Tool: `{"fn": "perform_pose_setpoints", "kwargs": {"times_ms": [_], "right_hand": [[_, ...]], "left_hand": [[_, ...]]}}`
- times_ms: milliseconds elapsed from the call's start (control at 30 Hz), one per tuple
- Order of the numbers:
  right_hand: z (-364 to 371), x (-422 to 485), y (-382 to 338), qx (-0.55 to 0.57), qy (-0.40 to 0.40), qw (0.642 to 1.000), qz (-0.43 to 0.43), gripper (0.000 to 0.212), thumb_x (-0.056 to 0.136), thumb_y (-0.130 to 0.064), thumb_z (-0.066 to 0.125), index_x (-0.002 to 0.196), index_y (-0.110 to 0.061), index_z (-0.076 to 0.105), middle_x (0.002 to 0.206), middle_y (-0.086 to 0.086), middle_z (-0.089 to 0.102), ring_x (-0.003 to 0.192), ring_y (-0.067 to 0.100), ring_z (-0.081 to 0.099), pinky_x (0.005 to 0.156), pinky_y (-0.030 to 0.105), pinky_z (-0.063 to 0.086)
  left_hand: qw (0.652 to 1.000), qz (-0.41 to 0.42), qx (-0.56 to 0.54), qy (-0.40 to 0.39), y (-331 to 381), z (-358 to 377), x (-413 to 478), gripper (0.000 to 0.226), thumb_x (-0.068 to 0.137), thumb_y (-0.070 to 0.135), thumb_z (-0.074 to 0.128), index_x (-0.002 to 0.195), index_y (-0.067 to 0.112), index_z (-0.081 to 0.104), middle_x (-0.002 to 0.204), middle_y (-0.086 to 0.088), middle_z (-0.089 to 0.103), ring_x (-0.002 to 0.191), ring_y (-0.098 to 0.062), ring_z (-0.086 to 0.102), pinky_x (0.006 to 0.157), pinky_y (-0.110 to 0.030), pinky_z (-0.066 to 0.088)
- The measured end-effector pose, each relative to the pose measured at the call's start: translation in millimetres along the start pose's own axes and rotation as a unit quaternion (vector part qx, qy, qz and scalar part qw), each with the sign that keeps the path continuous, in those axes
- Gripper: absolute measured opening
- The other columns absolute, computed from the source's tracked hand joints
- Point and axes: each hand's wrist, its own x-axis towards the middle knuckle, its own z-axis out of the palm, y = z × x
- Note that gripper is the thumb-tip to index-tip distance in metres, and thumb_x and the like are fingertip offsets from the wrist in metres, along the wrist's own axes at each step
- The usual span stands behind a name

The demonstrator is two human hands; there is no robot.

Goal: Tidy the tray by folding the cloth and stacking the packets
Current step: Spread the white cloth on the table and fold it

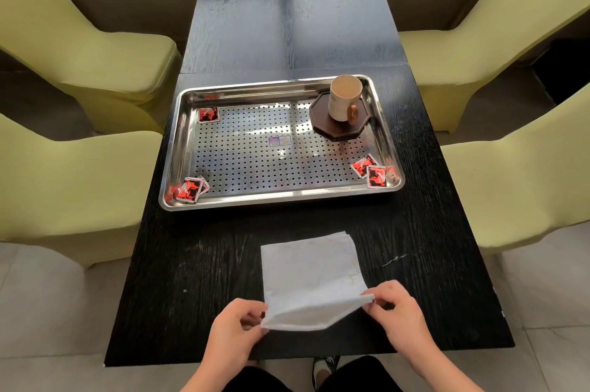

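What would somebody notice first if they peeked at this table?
Probably the two hands, left hand and right hand, pinching the near corners of a white cloth on the black table. Behind it lies a shiny tray with red packets in its corners and a mug.

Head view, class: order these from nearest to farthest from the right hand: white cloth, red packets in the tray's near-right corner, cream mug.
1. White cloth: pinched by the right hand.
2. Red packets: tray's near-right corner.
3. Cream mug: far-right, on a dark coaster.
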Motion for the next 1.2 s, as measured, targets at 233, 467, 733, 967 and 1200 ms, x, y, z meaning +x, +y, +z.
{"fn": "perform_pose_setpoints", "kwargs": {"times_ms": [233,467,733,967,1200], "right_hand": [[4,16,-6,0.004,-0.042,0.999,-0.012,0.022,0.095,-0.021,0.066,0.097,-0.041,0.074,0.105,-0.02,0.073,0.101,0.003,0.066,0.085,0.026,0.052],[6,20,-9,-0.012,-0.044,0.998,-0.035,0.018,0.099,-0.026,0.058,0.096,-0.041,0.068,0.099,-0.017,0.074,0.098,0.001,0.067,0.086,0.031,0.054],[8,9,2,-0.049,-0.059,0.996,-0.036,0.012,0.101,-0.034,0.052,0.097,-0.031,0.063,0.095,-0.013,0.071,0.091,0.0,0.064,0.079,0.038,0.058],[14,24,-2,-0.007,-0.014,1.0,-0.013,0.012,0.101,-0.032,0.053,0.098,-0.035,0.064,0.097,-0.009,0.07,0.093,0.007,0.064,0.079,0.035,0.056],[17,33,-3,0.06,-0.003,0.998,0.027,0.006,0.097,-0.035,0.059,0.099,-0.035,0.065,0.092,-0.013,0.074,0.085,0.003,0.069,0.076,0.032,0.057]], "left_hand": [[0.996,0.042,0.081,-0.012,3,10,22,0.021,0.086,0.018,0.075,0.097,0.035,0.073,0.102,0.022,0.065,0.101,-0.002,0.058,0.088,-0.019,0.045],[0.995,0.051,0.091,0.001,5,9,26,0.017,0.091,0.02,0.069,0.102,0.032,0.073,0.106,0.021,0.063,0.105,-0.004,0.054,0.088,-0.022,0.047],[0.997,0.015,0.071,-0.018,-10,13,8,0.012,0.098,0.026,0.057,0.097,0.036,0.063,0.098,0.01,0.065,0.092,-0.006,0.059,0.08,-0.024,0.051],[0.998,-0.012,-0.048,0.034,5,16,18,0.011,0.096,0.024,0.062,0.09,0.03,0.069,0.089,0.008,0.073,0.09,-0.007,0.066,0.078,-0.029,0.054],[0.998,-0.028,-0.044,0.046,20,22,38,0.01,0.099,0.023,0.056,0.092,0.025,0.063,0.091,0.002,0.069,0.087,-0.012,0.064,0.07,-0.025,0.049]]}}
